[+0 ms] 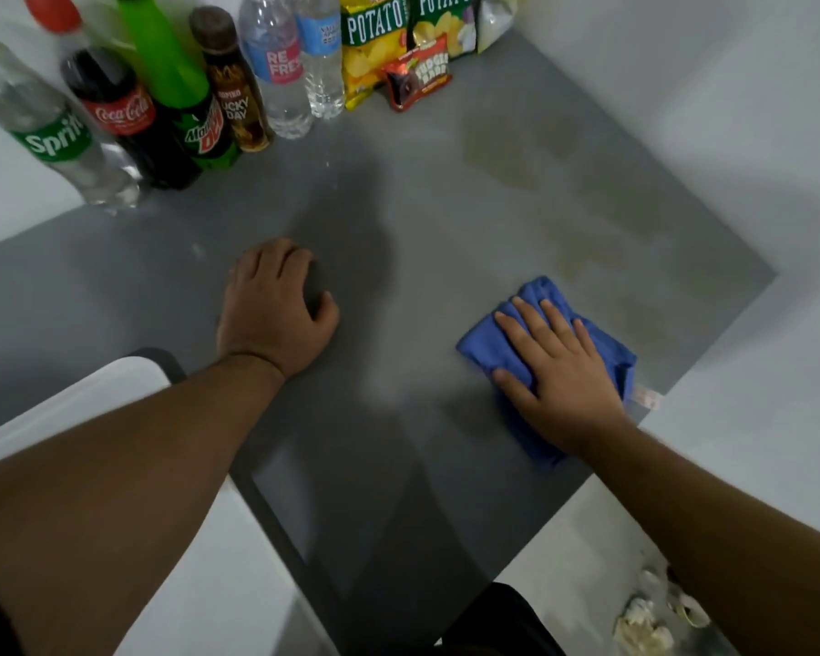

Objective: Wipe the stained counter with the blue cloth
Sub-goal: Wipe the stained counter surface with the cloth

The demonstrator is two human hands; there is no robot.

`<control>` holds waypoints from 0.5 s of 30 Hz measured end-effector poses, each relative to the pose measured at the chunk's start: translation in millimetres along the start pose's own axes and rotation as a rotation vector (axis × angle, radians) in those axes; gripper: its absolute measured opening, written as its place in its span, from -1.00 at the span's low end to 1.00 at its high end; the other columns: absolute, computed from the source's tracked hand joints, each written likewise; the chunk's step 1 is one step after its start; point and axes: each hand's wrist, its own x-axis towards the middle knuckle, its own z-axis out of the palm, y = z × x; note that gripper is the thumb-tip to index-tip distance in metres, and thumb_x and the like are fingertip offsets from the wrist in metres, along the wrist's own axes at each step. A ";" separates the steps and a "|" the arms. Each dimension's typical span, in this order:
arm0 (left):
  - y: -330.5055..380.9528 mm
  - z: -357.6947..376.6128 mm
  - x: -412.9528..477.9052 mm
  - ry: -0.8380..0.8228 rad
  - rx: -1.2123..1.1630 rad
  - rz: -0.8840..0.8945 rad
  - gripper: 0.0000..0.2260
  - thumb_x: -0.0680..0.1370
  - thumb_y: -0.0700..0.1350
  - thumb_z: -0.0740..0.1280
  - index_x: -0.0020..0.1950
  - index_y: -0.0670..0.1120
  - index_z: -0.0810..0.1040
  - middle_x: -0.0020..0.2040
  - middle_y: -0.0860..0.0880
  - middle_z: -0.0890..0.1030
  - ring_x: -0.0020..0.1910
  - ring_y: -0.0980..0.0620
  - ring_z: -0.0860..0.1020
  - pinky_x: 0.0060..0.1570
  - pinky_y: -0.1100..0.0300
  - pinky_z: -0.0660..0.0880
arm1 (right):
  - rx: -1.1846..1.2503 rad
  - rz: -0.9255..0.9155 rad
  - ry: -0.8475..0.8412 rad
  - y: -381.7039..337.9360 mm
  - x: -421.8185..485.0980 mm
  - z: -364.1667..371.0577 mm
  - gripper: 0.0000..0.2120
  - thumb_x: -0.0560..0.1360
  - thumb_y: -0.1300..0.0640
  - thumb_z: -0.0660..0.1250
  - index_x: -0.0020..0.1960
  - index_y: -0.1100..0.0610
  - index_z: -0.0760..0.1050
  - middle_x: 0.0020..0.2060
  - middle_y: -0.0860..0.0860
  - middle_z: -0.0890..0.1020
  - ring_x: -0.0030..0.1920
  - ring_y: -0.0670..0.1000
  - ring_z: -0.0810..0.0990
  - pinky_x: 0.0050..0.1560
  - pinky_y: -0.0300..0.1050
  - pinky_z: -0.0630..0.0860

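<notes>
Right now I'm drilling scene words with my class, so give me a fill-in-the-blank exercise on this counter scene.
1. The right hand presses flat on the ____ cloth.
2. The left hand rests on the grey counter holding ____.
3. The yellowish stain lies ____ the cloth, toward the wall.
4. The Sprite bottle stands beside the ____ bottle.

Missing words: blue; nothing; beyond; Coca-Cola

Soda bottles (129, 111) — chip bags (375, 45) behind

cloth (536, 338) under right hand (564, 371) | left hand (275, 305) on counter (398, 220) | bottles (171, 87) behind
</notes>
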 end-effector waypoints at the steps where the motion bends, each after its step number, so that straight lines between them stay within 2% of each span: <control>1: 0.9 -0.2 -0.1 0.002 -0.002 0.003 -0.52 0.52 0.12 0.25 0.31 -0.17 0.50 0.34 -0.20 0.50 0.31 -0.29 0.46 0.32 -0.17 0.44 | 0.014 0.059 0.023 -1.4 11.0 -2.2 -0.34 0.64 -0.38 -0.09 0.67 -0.17 -0.01 0.68 -0.12 0.02 0.67 0.03 -0.14 0.62 0.26 -0.09; 5: 4.4 -1.9 -0.1 -0.013 -0.004 -0.013 -0.51 0.53 0.13 0.23 0.33 -0.17 0.48 0.37 -0.20 0.48 0.31 -0.29 0.45 0.34 -0.20 0.42 | 0.008 0.195 0.055 -26.7 42.3 -2.0 -0.31 0.63 -0.34 -0.11 0.68 -0.08 0.00 0.68 -0.03 0.02 0.67 0.17 -0.10 0.62 0.28 -0.13; 11: 12.4 -4.0 -3.1 0.004 0.005 -0.026 -0.50 0.51 0.11 0.21 0.32 -0.19 0.49 0.36 -0.24 0.48 0.29 -0.33 0.43 0.27 -0.22 0.46 | 0.033 -0.088 0.021 -11.4 -22.9 10.5 -0.37 0.67 -0.32 -0.04 0.68 -0.14 -0.02 0.68 -0.10 0.03 0.67 0.05 -0.14 0.63 0.23 -0.10; 15: 16.9 -7.1 -2.8 -0.020 0.000 -0.041 -0.48 0.49 0.08 0.18 0.33 -0.22 0.49 0.38 -0.28 0.47 0.31 -0.36 0.43 0.31 -0.24 0.42 | 0.029 -0.122 -0.024 40.6 -44.3 4.1 -0.37 0.67 -0.33 -0.01 0.67 -0.19 -0.04 0.67 -0.16 0.00 0.67 -0.01 -0.15 0.63 0.25 -0.06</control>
